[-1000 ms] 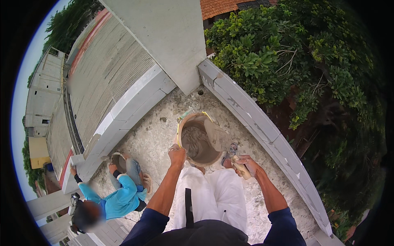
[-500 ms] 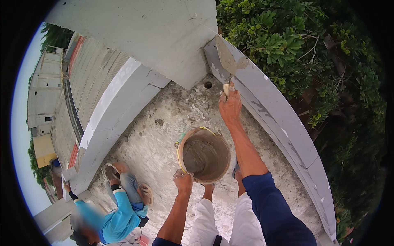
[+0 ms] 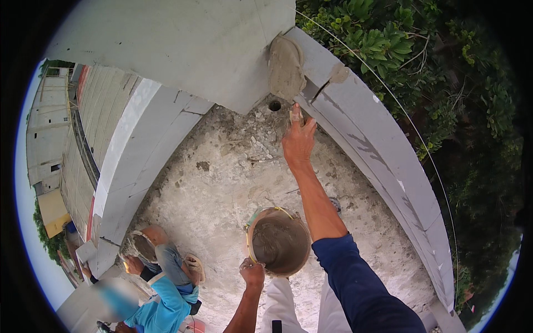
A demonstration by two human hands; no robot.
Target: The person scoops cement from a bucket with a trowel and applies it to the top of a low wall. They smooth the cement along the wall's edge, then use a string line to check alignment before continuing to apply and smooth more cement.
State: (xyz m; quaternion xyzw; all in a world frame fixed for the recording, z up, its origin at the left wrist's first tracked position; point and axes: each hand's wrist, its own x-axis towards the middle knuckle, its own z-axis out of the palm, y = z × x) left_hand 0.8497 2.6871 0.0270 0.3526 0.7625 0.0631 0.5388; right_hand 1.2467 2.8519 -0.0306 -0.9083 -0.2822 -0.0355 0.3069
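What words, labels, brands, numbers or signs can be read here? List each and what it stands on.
None can be read.
I see no lettering on the bucket, the mortar-covered trowel or the grey block wall.
Any marking on the distant building is too small to read.

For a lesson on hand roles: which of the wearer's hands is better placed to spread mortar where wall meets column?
Probably the right hand: it holds the mortar-covered trowel beside the column and wall, while the left hand grips the bucket, farther back.
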